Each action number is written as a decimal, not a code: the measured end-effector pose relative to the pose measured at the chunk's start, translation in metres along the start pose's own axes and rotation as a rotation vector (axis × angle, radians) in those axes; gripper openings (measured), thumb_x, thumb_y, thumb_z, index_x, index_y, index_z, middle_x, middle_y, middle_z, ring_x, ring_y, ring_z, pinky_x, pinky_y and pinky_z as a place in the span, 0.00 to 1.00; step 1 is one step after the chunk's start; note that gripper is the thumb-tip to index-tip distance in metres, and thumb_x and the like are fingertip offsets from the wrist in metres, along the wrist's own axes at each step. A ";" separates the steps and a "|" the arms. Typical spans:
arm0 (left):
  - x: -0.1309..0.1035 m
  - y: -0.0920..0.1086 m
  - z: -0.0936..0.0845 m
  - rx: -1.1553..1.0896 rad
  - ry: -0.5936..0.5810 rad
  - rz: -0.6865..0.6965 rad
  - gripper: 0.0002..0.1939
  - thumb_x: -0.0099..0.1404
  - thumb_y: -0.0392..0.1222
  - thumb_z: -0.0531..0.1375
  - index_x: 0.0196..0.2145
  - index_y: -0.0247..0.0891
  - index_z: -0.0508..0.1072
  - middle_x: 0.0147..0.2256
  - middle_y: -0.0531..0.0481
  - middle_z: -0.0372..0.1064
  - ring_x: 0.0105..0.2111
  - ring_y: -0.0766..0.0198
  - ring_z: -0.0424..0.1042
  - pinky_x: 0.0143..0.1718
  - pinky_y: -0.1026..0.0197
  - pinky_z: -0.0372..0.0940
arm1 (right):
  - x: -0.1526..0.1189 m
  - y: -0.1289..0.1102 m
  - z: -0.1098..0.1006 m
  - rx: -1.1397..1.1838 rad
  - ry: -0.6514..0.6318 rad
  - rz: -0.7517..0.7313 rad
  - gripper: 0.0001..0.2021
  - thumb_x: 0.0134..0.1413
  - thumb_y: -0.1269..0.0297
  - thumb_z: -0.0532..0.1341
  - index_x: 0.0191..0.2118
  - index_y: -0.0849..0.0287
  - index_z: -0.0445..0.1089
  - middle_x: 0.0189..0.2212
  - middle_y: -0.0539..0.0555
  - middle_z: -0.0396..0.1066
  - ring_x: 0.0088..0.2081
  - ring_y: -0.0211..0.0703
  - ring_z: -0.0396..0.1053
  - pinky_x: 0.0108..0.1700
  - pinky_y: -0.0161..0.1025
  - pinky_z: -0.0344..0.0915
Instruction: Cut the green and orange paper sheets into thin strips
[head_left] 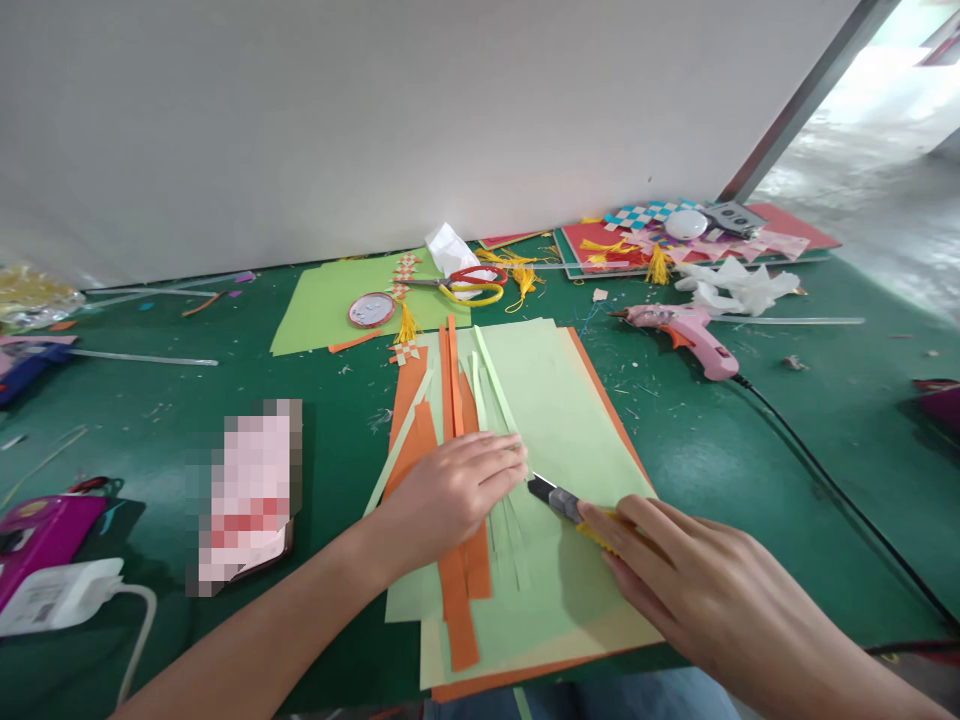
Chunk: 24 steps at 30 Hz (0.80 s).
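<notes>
**Craft knife (555,497) points at the left hand (461,482)!**

Here it is over the pale green paper (589,410), pinched in the right hand's (679,560) closed fingers. The knife's long axis slants forward and leftward, blade tip just beside the left fingertips. Those left fingers, nearer the tip, lie nearly together, flattened across orange strips (459,620), not wrapped around anything.

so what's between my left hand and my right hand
In the head view, the front end of the cutter knife, gripped in your right hand, points toward your left hand, with light green paper beneath.
</notes>
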<state>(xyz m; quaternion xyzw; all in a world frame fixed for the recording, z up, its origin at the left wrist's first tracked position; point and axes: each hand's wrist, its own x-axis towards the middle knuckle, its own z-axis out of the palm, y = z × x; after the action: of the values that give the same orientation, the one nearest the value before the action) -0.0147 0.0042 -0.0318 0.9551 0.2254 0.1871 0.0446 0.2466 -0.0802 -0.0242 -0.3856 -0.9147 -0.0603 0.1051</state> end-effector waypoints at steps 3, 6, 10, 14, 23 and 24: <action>-0.001 0.000 -0.001 0.002 0.002 0.004 0.17 0.68 0.24 0.51 0.50 0.30 0.71 0.52 0.43 0.72 0.57 0.56 0.67 0.58 0.50 0.65 | -0.001 0.001 0.000 -0.013 -0.010 -0.018 0.15 0.60 0.77 0.50 0.48 0.66 0.68 0.33 0.54 0.67 0.30 0.41 0.68 0.27 0.40 0.64; -0.002 0.000 0.001 0.004 0.002 0.007 0.17 0.68 0.24 0.50 0.51 0.30 0.71 0.52 0.43 0.71 0.57 0.57 0.67 0.58 0.50 0.65 | -0.001 0.003 0.001 -0.030 -0.001 -0.016 0.16 0.59 0.77 0.50 0.50 0.66 0.67 0.34 0.55 0.67 0.31 0.42 0.68 0.27 0.40 0.64; -0.003 -0.001 0.003 -0.002 -0.013 0.015 0.17 0.68 0.25 0.51 0.51 0.32 0.70 0.54 0.44 0.70 0.58 0.58 0.65 0.60 0.50 0.63 | 0.004 0.011 0.003 -0.088 -0.010 0.034 0.17 0.59 0.77 0.51 0.52 0.66 0.66 0.33 0.54 0.65 0.29 0.41 0.67 0.26 0.40 0.62; -0.004 0.000 0.003 0.004 -0.018 0.021 0.17 0.68 0.25 0.51 0.52 0.33 0.69 0.54 0.44 0.69 0.58 0.59 0.65 0.61 0.51 0.62 | 0.007 0.019 -0.001 -0.073 0.011 -0.009 0.15 0.61 0.76 0.49 0.49 0.65 0.68 0.33 0.54 0.66 0.30 0.41 0.67 0.26 0.40 0.61; 0.007 0.007 0.001 -0.002 0.082 -0.069 0.11 0.72 0.44 0.54 0.45 0.34 0.70 0.45 0.45 0.76 0.48 0.60 0.74 0.54 0.53 0.69 | -0.009 0.030 -0.011 0.128 -0.017 -0.031 0.14 0.65 0.68 0.50 0.50 0.60 0.68 0.32 0.54 0.68 0.28 0.40 0.65 0.28 0.39 0.62; 0.008 0.008 0.002 0.001 0.086 -0.073 0.10 0.72 0.43 0.54 0.44 0.35 0.70 0.44 0.45 0.76 0.48 0.61 0.74 0.54 0.53 0.69 | -0.009 0.030 -0.012 0.136 -0.018 -0.034 0.13 0.65 0.68 0.50 0.50 0.61 0.68 0.31 0.54 0.68 0.29 0.40 0.65 0.28 0.39 0.62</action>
<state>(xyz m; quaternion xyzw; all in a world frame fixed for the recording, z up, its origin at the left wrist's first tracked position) -0.0044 0.0010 -0.0294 0.9373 0.2620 0.2263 0.0412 0.2761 -0.0678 -0.0143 -0.3626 -0.9239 0.0036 0.1220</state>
